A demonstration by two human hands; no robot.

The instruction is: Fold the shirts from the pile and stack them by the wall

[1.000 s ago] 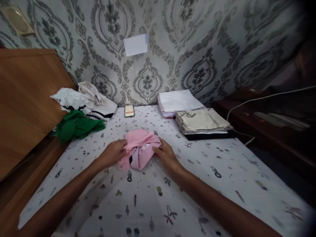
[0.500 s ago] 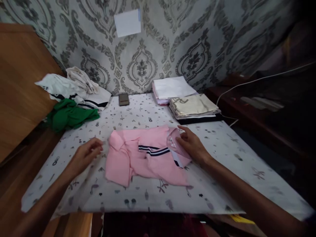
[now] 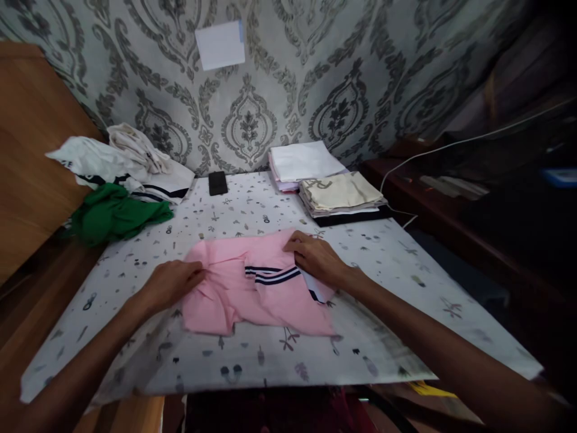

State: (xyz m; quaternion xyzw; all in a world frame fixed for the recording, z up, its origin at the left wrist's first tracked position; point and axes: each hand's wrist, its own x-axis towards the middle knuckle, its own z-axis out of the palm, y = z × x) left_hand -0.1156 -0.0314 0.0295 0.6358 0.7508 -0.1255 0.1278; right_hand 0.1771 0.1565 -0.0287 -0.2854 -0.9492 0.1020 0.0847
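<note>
Head view: two hands grip one pink shirt; one phone.

Stretches flat beneath the left hand and the right hand, covered in white printed cloth. Bears, under and between both, a pink fabric shirt with navy-striped trim. Carries, beyond the left hand, a crumpled green cloth, a loose heap of white garments and a black rectangular phone; beyond the right hand, a white-topped folded stack and a cream-topped folded stack.
</note>
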